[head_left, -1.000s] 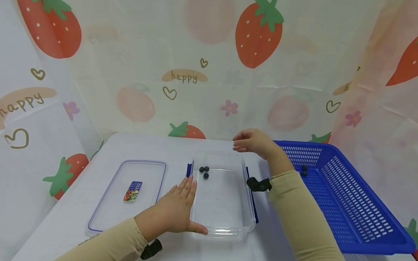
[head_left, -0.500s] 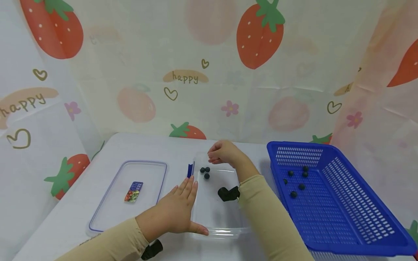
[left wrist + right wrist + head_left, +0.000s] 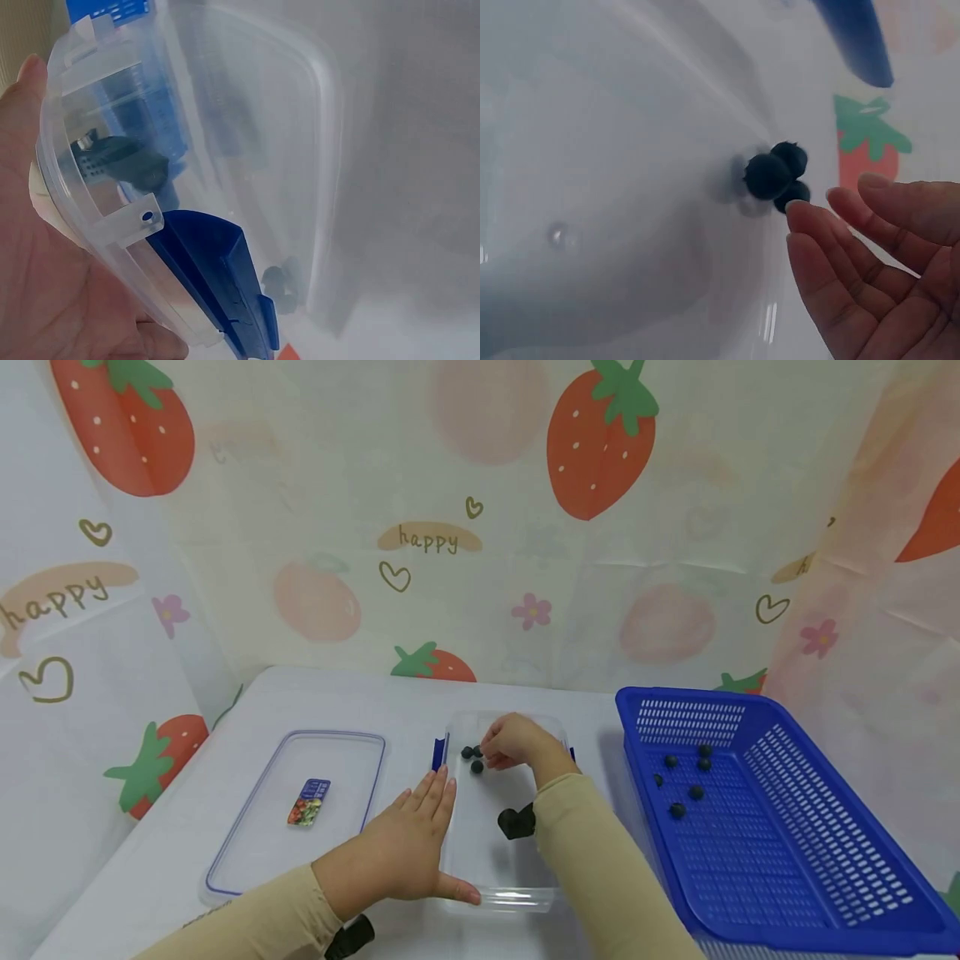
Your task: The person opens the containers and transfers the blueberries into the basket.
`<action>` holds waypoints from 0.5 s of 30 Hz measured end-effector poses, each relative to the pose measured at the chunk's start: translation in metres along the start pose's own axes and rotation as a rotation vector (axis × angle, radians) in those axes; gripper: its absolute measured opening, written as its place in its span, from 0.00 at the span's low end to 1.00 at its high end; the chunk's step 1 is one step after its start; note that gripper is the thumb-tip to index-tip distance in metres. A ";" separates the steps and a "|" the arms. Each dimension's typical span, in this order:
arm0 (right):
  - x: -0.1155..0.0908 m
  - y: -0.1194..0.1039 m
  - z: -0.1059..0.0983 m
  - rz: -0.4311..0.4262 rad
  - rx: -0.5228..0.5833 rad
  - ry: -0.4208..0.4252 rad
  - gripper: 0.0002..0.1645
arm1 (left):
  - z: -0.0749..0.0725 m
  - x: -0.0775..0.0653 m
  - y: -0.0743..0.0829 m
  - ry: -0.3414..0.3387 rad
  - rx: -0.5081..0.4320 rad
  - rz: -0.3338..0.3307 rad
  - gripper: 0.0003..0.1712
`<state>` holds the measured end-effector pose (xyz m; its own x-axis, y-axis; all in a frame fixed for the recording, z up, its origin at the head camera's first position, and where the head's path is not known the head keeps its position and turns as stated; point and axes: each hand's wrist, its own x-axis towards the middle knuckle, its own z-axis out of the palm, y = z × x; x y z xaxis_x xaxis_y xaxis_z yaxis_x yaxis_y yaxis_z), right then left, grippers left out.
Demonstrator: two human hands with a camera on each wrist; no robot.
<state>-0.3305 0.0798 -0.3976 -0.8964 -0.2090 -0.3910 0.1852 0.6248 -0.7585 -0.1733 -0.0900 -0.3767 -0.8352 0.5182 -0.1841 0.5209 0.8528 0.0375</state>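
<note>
In the head view, my left hand lies against the left side of a clear plastic box, its fingers straight and thumb spread at the near corner. The left wrist view shows the palm beside the box wall and a blue locking flap. Inside the box's far left corner sit three blueberries. My right hand is over the box, just right of them. Seen from the right wrist, its slightly bent fingertips are right by the blueberry cluster, and nothing shows between thumb and fingers.
A blue basket with several blueberries stands at the right. To the left lies a clear lid with a blue seal and a printed label. A strawberry-print cloth hangs behind the white table.
My right hand has moved left from near the basket's edge and down into the box beside the blueberries. The left hand stays against the box.
</note>
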 end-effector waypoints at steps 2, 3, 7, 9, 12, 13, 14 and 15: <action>0.001 0.003 0.001 0.006 -0.029 -0.008 0.05 | 0.001 0.001 0.000 0.001 0.001 -0.002 0.75; 0.002 0.004 0.003 0.003 -0.051 -0.016 0.04 | 0.002 0.002 0.000 0.002 0.007 -0.004 0.75; 0.003 0.006 0.009 -0.022 -0.123 -0.070 0.02 | 0.005 0.002 -0.001 0.010 0.013 -0.010 0.76; 0.003 0.006 0.011 -0.022 -0.149 -0.082 0.02 | 0.005 0.001 -0.001 0.016 0.007 -0.008 0.76; 0.003 0.007 0.013 -0.017 -0.176 -0.083 0.02 | 0.003 0.000 0.001 0.021 -0.002 -0.001 0.75; 0.003 0.007 0.014 -0.020 -0.188 -0.086 0.02 | 0.002 0.000 0.002 0.022 -0.007 0.001 0.75; 0.003 0.007 0.014 -0.025 -0.202 -0.094 0.03 | 0.002 0.000 0.002 0.022 -0.010 0.002 0.74; 0.004 0.008 0.015 -0.033 -0.213 -0.102 0.03 | 0.001 0.000 0.003 0.021 -0.009 0.002 0.74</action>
<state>-0.3265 0.0724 -0.4129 -0.8534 -0.2998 -0.4264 0.0576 0.7588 -0.6488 -0.1717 -0.0877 -0.3775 -0.8378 0.5211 -0.1632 0.5210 0.8523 0.0470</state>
